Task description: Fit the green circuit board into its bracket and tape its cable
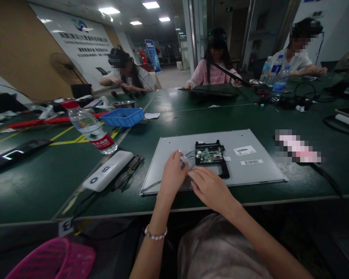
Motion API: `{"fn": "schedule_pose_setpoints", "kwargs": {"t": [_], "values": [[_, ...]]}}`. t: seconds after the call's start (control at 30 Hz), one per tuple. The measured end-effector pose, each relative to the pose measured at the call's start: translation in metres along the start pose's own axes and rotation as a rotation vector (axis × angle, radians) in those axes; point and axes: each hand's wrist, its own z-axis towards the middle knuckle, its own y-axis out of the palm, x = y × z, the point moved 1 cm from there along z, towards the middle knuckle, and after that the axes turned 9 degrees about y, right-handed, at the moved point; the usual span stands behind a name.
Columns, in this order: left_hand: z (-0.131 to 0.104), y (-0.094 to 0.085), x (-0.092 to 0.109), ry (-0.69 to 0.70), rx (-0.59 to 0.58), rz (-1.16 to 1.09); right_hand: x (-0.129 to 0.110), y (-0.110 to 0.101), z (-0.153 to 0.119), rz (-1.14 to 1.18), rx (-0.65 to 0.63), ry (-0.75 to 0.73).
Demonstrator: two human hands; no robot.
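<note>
A flat grey display panel (174, 149) lies on the table in front of me, labels facing up. On it rests a black plastic frame (225, 170) holding a green circuit board (209, 156). Grey cables (192, 154) run from the board toward my left hand (173, 172). That hand is closed, its thumb and fingers pinching a small pale piece (185, 161) whose kind is unclear. My right hand (211, 188) is over the panel's near edge, fingers stretched and slightly bent, their tips close to my left thumb. Nothing shows in it.
Left of the panel are glasses (128, 173), a white power bank (108, 171), a water bottle (90, 130) and a blue tray (123, 117). A blurred pink object (298, 147) lies right. A pink basket (55, 259) sits below. Several people work across the table.
</note>
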Motion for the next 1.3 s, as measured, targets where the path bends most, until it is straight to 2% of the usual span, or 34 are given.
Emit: {"fn": "schedule_pose_setpoints", "kwargs": {"t": [0.13, 0.23, 0.3, 0.4, 0.5, 0.57, 0.67, 0.83, 0.93, 1.03, 1.13, 1.3], "values": [[0.000, -0.012, 0.004, 0.015, 0.115, 0.011, 0.000, 0.000, -0.001, 0.075, 0.006, -0.001], [0.005, -0.024, 0.001, 0.046, 0.091, 0.001, 0.007, -0.009, -0.003, 0.166, 0.033, 0.055], [0.011, -0.030, -0.007, 0.058, 0.044, -0.010, 0.020, -0.023, -0.004, 0.194, 0.054, 0.124], [0.025, -0.033, -0.025, 0.030, -0.054, 0.002, 0.057, -0.051, 0.000, 0.145, 0.067, 0.254], [0.041, -0.031, -0.042, 0.015, -0.203, 0.022, 0.100, -0.072, 0.008, 0.055, -0.058, 0.352], [0.051, -0.027, -0.050, 0.011, -0.316, 0.010, 0.122, -0.078, 0.014, 0.037, -0.151, 0.373], [0.063, -0.022, -0.057, 0.021, -0.411, -0.024, 0.138, -0.075, 0.023, 0.009, -0.261, 0.375], [0.072, -0.020, -0.059, 0.061, -0.424, -0.024, 0.142, -0.061, 0.033, -0.016, -0.316, 0.339], [0.073, -0.023, -0.059, 0.060, -0.429, -0.003, 0.147, -0.061, 0.033, 0.047, -0.342, 0.379], [0.076, -0.031, -0.061, 0.040, -0.427, 0.056, 0.159, -0.068, 0.032, 0.103, -0.358, 0.479], [0.081, -0.037, -0.068, 0.026, -0.453, 0.141, 0.175, -0.075, 0.031, 0.055, -0.356, 0.550], [0.090, -0.032, -0.082, -0.045, -0.485, 0.264, 0.192, -0.079, 0.025, -0.080, -0.290, 0.576]]}}
